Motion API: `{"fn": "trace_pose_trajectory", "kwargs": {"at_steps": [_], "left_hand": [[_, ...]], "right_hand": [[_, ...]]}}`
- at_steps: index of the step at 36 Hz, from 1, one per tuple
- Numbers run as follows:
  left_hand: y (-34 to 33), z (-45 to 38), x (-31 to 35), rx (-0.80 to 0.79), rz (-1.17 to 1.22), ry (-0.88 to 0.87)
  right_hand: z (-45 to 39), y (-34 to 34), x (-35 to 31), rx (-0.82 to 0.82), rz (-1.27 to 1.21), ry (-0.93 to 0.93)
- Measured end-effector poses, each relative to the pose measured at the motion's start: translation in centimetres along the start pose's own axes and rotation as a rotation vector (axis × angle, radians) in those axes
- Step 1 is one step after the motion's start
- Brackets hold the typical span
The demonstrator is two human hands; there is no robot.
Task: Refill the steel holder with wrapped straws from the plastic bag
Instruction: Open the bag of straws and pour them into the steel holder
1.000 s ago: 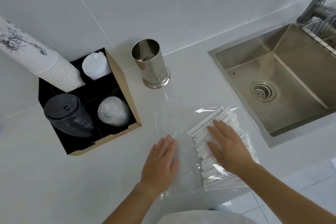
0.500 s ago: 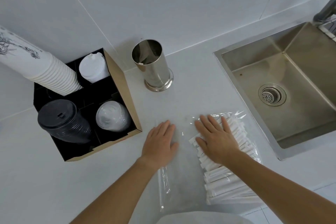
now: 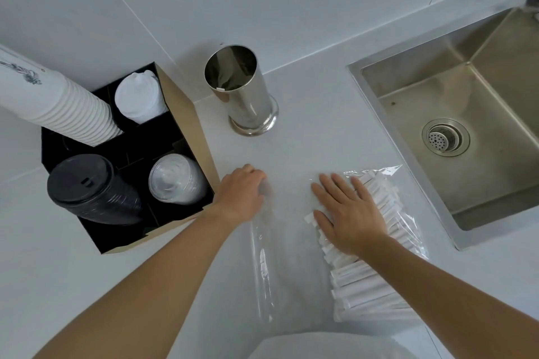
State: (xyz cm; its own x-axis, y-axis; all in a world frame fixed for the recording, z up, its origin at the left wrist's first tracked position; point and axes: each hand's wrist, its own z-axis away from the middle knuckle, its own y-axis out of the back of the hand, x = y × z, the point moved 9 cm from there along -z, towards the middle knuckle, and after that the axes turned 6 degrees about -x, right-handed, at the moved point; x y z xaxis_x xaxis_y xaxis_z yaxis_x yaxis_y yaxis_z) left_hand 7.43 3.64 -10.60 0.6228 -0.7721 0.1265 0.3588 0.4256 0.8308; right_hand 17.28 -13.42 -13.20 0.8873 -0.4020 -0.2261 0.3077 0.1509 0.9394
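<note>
The left hand (image 3: 242,195) has slid up the counter (image 3: 315,140) since a moment ago. It now sits near the front corner of the cup box (image 3: 186,114), and its fingers have curled in. Before, they lay flat and spread. It looks like they are bunching up the loose side of the plastic bag (image 3: 280,242), but I cannot tell if they really hold it, because the plastic is so clear.

The right hand (image 3: 350,213) has moved only a little. It lies flat with its fingers spread, pressing down on the wrapped straws (image 3: 376,280). It is not pinching any straw. The straws lie in a row inside the bag, on the right side of it, between the near edge of the counter and the sink (image 3: 455,114). None of them is out yet.

The steel holder (image 3: 242,90) stands upright at the back of the counter, by the wall. It looks nearly empty; there may be one small white thing inside, I cannot be sure.

So the job has only just started. I think the hands are getting ready to open the bag, one pulling the plastic and one keeping the straws from sliding. The bag is slippery, so the straws could scoot toward the sink.
</note>
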Motion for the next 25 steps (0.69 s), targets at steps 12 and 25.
{"fn": "trace_pose_trajectory", "kwargs": {"at_steps": [12,25], "left_hand": [[0.4,-0.8,-1.3,-0.045,0.113,0.068],[2.0,-1.3,-1.3,-0.123,0.292,0.041]], "right_hand": [[0.0,0.7,-0.2,0.063,-0.017,0.011],[0.0,0.2,0.0,0.035,-0.032,0.009]]}}
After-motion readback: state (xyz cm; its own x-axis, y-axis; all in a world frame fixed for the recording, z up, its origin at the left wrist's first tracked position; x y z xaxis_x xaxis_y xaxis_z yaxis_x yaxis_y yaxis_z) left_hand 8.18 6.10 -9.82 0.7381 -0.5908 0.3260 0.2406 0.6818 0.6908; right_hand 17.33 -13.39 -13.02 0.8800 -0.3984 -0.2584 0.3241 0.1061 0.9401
